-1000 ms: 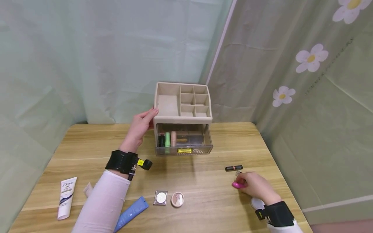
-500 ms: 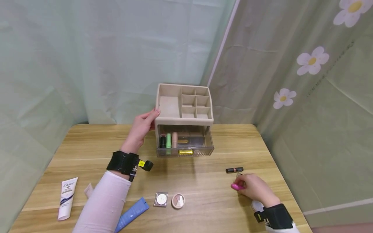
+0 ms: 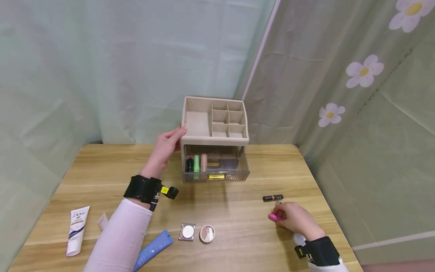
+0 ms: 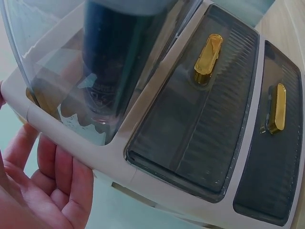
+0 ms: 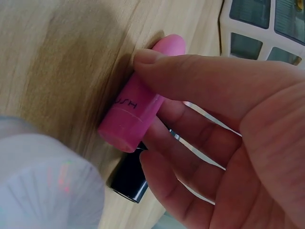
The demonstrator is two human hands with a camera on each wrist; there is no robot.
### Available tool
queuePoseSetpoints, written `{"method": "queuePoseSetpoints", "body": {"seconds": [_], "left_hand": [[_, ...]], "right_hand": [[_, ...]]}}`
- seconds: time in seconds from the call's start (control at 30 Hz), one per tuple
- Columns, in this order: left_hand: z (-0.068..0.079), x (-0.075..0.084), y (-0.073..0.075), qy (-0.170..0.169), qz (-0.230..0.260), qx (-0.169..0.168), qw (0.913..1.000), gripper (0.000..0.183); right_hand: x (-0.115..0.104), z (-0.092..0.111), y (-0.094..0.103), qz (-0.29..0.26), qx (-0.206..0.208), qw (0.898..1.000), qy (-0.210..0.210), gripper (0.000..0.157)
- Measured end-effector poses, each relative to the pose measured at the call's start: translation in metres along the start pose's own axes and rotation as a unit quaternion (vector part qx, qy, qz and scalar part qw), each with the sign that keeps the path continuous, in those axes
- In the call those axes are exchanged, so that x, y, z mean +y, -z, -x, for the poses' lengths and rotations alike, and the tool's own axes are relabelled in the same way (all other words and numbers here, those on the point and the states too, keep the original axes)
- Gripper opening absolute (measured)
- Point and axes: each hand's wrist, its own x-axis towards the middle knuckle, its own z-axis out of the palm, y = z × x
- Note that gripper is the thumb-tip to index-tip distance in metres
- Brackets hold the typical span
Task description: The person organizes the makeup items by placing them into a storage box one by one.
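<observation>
I note right grip (image 3: 296, 218) and pink tube (image 3: 275, 217) sitting slightly farther left over the tabletop (image 3: 238, 211) than a second ago.

The right hand (image 3: 297, 218) partly hides the pink cosmetic stick (image 3: 274, 217); near left, the left sleeve (image 3: 117, 238) partly covers the blue tube (image 3: 155, 246) and an unidentifiable pale item (image 3: 102, 221).

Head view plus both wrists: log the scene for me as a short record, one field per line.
Left hand: grips the left side of the organizer
Right hand: pinches the pink tube
Open drawer: upper one; holds black stick, green stick, beige stick
Closed drawers: two, gold handles
Beyond right hand: black tube
Table: white Dove tube and blue tube at left; square compact and round compact nearer the middle
Unclear: whether the pink tube touches the table
</observation>
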Motion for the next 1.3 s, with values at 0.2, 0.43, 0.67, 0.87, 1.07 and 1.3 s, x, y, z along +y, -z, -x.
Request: {"method": "queuePoseSetpoints", "body": {"seconds": [0.2, 0.43, 0.67, 0.87, 1.07, 1.3], "left_hand": [[-0.0014, 0.0009, 0.0007, 0.003, -0.001, -0.001, 1.0, 0.067], [-0.0002, 0.0024, 0.0, -0.001, -0.005, 0.0, 1.0, 0.068], [0.0007, 0.002, 0.0001, 0.0, -0.008, 0.001, 1.0, 0.067], [0.0006, 0.0013, 0.0007, 0.001, -0.007, 0.002, 1.0, 0.067], [0.0002, 0.0011, 0.0009, 0.001, -0.006, 0.002, 1.0, 0.066], [-0.0005, 0.0001, 0.0001, 0.004, -0.004, 0.001, 1.0, 0.066]], "right_hand": [[0.0003, -0.0013, -0.0032, -0.011, -0.01, 1.0, -0.013, 0.022], [-0.001, -0.0035, -0.0042, -0.011, -0.005, 1.0, -0.026, 0.026], [-0.0018, -0.0051, -0.0067, -0.024, -0.018, 0.998, -0.051, 0.028], [-0.0019, -0.0049, -0.0075, -0.034, -0.024, 0.998, -0.055, 0.031], [-0.0025, -0.0044, -0.0064, -0.045, -0.024, 0.997, -0.062, 0.036], [-0.0004, -0.0033, -0.0045, -0.071, -0.022, 0.996, -0.056, 0.039]]}}
